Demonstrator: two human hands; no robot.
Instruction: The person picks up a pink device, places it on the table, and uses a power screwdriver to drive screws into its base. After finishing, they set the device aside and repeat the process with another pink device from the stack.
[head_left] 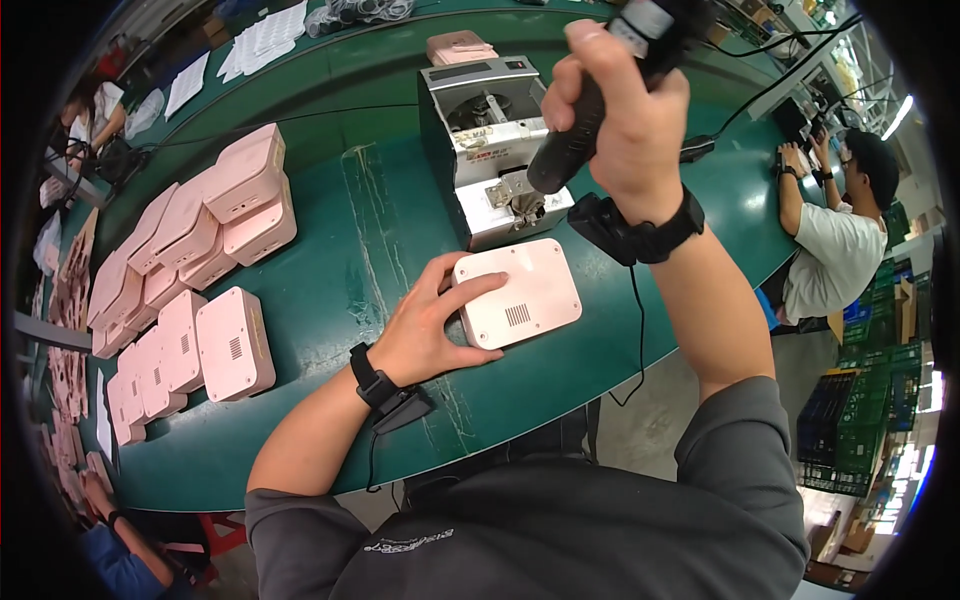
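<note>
My right hand (635, 130) is wrapped round a black electric screwdriver (572, 150), raised over the table and tilted. Its lower end comes down to the front of a screw feeder (478, 195), a metal machine with a dark side; whether the bit touches a screw there, I cannot tell. Just in front of the feeder lies a pale pink plastic case (548, 285), with screw holes at its corners and a small vent grille facing up. My left hand (425, 325) grips the case's left side, index finger across its top and thumb along the near edge.
Pink cases (235, 340) stand stacked and in rows on the left of the green table (320, 330). More pink parts (460, 47) sit behind the feeder. A black cable (640, 340) hangs from my right wrist. Co-workers sit at the right (835, 240) and far left.
</note>
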